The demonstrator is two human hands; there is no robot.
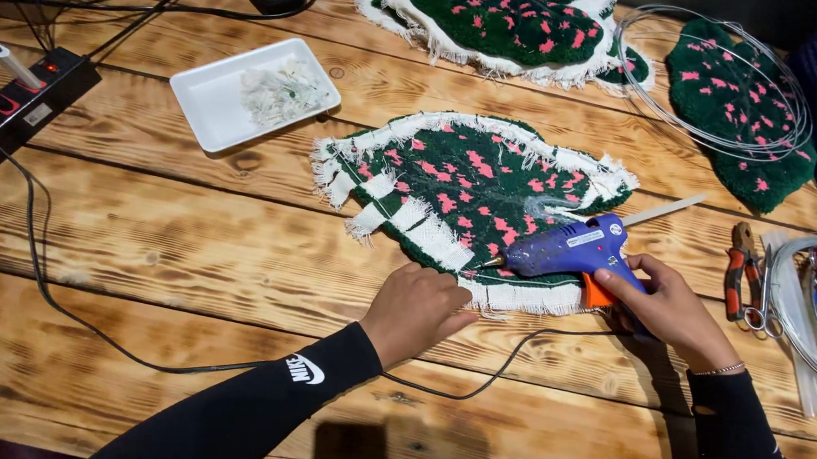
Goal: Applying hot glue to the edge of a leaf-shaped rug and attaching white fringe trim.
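The green tufted piece with pink flecks (471,191) lies flat in the middle of the wooden table (193,255), its white fringed backing folded over along much of the rim. At the near edge the fold looks only partly stuck down: the blue glue gun (566,249) has its nozzle right at that border, so I'd judge the near side is being glued now, with the loose flaps at the left end yet to do. The right hand (670,313) grips the gun's handle, a finger by the orange trigger. The left hand (413,312) presses flat, fingers curled, on the near hem, holding nothing. Two similar green pieces (741,98) lie farther back, one under a wire hoop (714,83); a white tray (220,94), pliers (740,270) and a power strip (24,102) sit around.
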